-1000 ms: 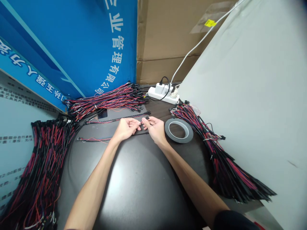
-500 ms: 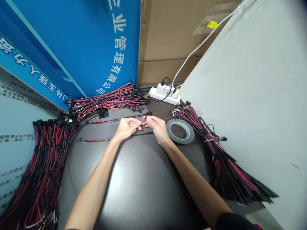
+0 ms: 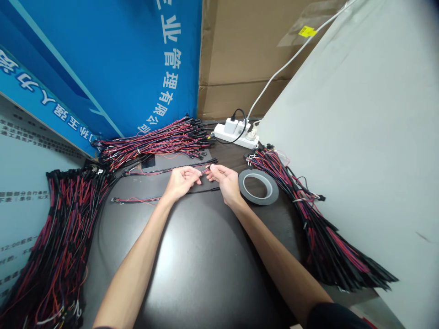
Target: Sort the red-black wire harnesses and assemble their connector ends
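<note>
Near the table's middle, my left hand [image 3: 180,183] pinches thin red and dark wires [image 3: 205,171] between thumb and fingertips. Close by on the right, my right hand [image 3: 225,183] grips the same wires, its thumb and index finger pressed together over a small dark part. Most of what is held is covered by the fingers. One wire harness [image 3: 137,200] lies flat just in front of the hands, passing behind my left wrist. Another wire harness [image 3: 154,172] stretches along behind them. Beside my right wrist rests a grey roll of tape [image 3: 242,187].
Bundled wire harnesses [image 3: 157,144] lie at the back; more harnesses [image 3: 68,219] are heaped at the left edge, and a tied bundle [image 3: 308,214] runs down the right. A white power strip [image 3: 236,137] with plugs sits before the cardboard [image 3: 240,55]. A white panel [image 3: 370,137] bounds the right.
The two hands stay almost in place, still pinching the wires, with only slight finger movement. The camera view has shifted a little.
</note>
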Demonstrator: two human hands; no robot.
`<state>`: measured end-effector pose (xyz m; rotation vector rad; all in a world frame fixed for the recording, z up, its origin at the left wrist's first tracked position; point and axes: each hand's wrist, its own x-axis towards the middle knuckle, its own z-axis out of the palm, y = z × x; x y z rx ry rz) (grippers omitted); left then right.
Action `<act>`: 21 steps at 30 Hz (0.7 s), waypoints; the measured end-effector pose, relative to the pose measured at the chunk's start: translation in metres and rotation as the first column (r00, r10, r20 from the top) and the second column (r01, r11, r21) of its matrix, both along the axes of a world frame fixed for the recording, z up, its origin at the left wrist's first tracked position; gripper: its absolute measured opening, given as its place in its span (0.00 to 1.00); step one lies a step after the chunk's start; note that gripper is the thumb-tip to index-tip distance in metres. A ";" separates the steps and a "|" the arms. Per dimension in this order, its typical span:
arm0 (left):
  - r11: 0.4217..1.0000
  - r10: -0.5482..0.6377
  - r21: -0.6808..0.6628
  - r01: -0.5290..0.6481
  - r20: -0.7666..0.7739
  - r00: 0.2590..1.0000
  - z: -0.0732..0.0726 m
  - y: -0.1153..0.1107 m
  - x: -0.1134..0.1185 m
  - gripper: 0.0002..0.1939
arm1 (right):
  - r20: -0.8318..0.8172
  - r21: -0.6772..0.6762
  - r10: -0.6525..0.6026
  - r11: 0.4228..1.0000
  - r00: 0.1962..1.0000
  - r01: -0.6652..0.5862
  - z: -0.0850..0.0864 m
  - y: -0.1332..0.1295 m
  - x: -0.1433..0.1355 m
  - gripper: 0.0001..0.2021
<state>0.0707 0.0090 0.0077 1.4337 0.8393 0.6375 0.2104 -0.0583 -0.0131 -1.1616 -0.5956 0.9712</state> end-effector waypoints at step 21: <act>0.998 0.036 0.045 -0.038 0.034 0.999 -0.004 0.000 0.001 0.12 | 0.036 0.026 0.137 0.990 0.990 -0.138 0.001 -0.003 0.006 0.28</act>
